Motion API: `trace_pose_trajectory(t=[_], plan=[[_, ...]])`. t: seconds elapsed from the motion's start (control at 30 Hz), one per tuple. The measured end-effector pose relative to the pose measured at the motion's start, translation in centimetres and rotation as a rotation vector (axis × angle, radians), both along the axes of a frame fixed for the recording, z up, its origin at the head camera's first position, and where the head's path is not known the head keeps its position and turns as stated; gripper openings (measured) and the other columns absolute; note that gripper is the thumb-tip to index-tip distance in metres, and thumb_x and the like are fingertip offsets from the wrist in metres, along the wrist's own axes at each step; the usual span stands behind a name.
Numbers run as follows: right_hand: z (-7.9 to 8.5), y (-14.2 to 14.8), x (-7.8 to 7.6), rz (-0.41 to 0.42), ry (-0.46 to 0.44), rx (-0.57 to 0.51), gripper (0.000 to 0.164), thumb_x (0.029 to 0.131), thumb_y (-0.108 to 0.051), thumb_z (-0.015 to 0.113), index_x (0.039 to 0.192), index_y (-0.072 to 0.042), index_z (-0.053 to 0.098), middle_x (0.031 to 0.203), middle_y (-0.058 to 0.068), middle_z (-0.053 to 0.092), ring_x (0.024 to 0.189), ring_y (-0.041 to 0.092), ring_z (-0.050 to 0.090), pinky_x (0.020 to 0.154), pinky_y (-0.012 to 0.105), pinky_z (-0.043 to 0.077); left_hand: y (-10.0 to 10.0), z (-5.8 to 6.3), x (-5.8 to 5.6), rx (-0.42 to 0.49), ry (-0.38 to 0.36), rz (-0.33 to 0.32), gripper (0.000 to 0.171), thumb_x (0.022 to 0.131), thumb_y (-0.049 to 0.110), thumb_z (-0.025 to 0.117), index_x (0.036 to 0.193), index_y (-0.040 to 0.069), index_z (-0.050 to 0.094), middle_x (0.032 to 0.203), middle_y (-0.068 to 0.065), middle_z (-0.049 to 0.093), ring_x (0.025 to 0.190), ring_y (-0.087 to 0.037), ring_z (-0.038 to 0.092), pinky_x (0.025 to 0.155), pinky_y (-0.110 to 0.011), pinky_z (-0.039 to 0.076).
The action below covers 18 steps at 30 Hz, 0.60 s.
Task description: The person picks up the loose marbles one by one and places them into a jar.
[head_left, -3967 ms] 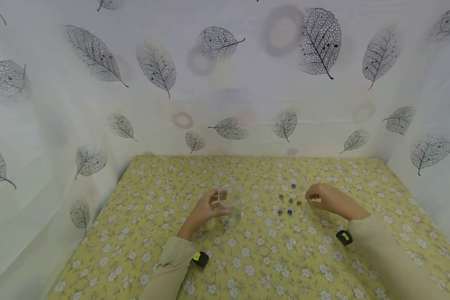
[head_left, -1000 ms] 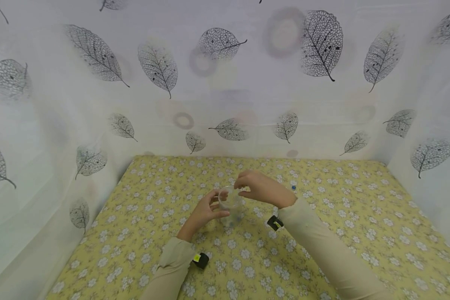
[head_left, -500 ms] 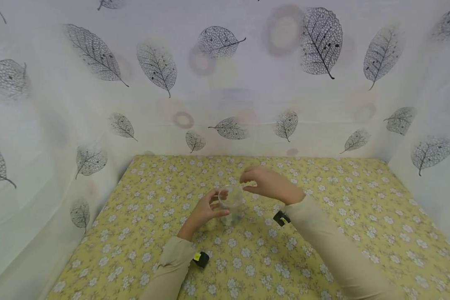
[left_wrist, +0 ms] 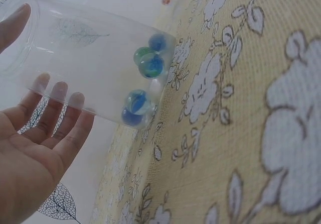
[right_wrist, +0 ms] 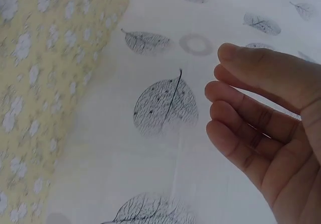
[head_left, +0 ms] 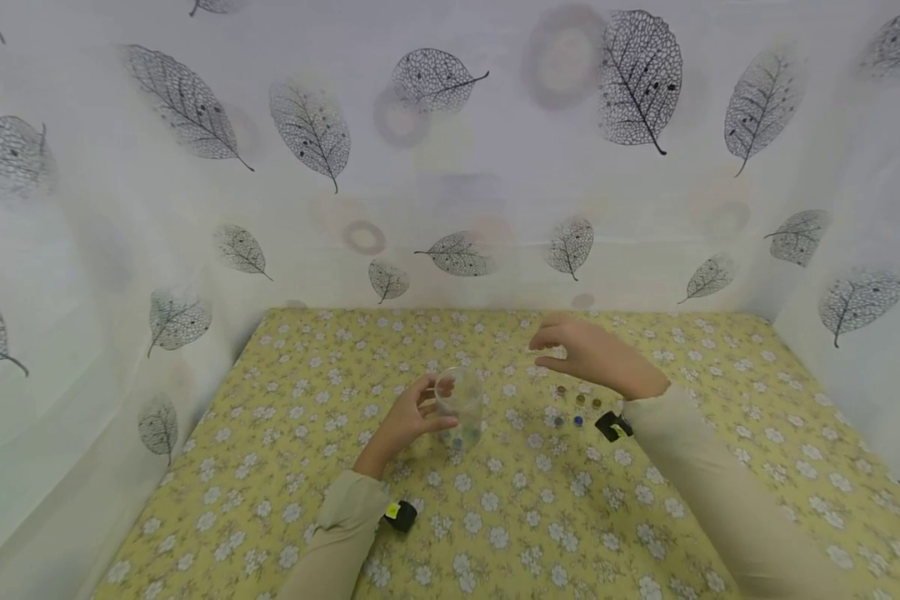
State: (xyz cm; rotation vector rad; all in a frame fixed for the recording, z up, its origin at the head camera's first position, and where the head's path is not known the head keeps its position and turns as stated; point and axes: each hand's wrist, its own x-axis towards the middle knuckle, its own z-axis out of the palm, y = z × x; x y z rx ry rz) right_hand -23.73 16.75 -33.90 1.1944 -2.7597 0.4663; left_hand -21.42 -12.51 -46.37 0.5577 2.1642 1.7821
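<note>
My left hand [head_left: 412, 419] grips a clear plastic cup [head_left: 459, 400] by its side, thumb and fingers around it. The cup stands upright on the flowered cloth. Several blue and green glass marbles [left_wrist: 151, 65] lie at its bottom in the left wrist view. My right hand [head_left: 588, 354] hovers to the right of the cup, its fingers loosely bent; the right wrist view shows nothing between thumb and fingertips [right_wrist: 228, 53]. Below it on the cloth lie several loose marbles: amber ones, a bluish-grey one [head_left: 558, 422] and a dark blue one [head_left: 578, 421].
A yellow flowered cloth [head_left: 300, 500] covers the table. White curtains with a leaf print [head_left: 480, 200] hang behind it and at both sides. Each wrist carries a small black camera [head_left: 401, 516].
My right hand pinched a greenish marble at the right, then was over the cup's mouth; now it has moved back rightward with nothing held. My left hand and the cup have stayed put.
</note>
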Motion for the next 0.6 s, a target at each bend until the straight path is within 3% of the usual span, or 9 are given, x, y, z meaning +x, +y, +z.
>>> trace_pose_trajectory(t=[0.33, 0.6], plan=[[-1.7, 3.7, 0.2, -0.065, -0.019, 0.029, 0.013, 0.081, -0.007, 0.072, 0.094, -0.008, 0.072, 0.094, 0.007, 0.068, 0.087, 0.022, 0.063, 0.074, 0.037, 0.056, 0.0, -0.1, -0.1, 0.001, -0.022, 0.01, 0.065, 0.085, 0.01, 0.07, 0.141, 0.006, 0.037, 0.143, -0.02, 0.039, 0.137, -0.033, 0.034, 0.117, -0.048, 0.028], [-3.8, 5.7, 0.7, -0.144, -0.11, 0.05, 0.013, 0.082, -0.007, 0.071, 0.095, -0.007, 0.071, 0.093, 0.008, 0.068, 0.083, 0.021, 0.064, 0.072, 0.036, 0.058, 0.1, 0.7, 0.2, -0.024, -0.081, 0.032, 0.069, 0.085, 0.008, 0.069, 0.143, 0.005, 0.034, 0.145, -0.019, 0.037, 0.139, -0.036, 0.029, 0.116, -0.049, 0.03]])
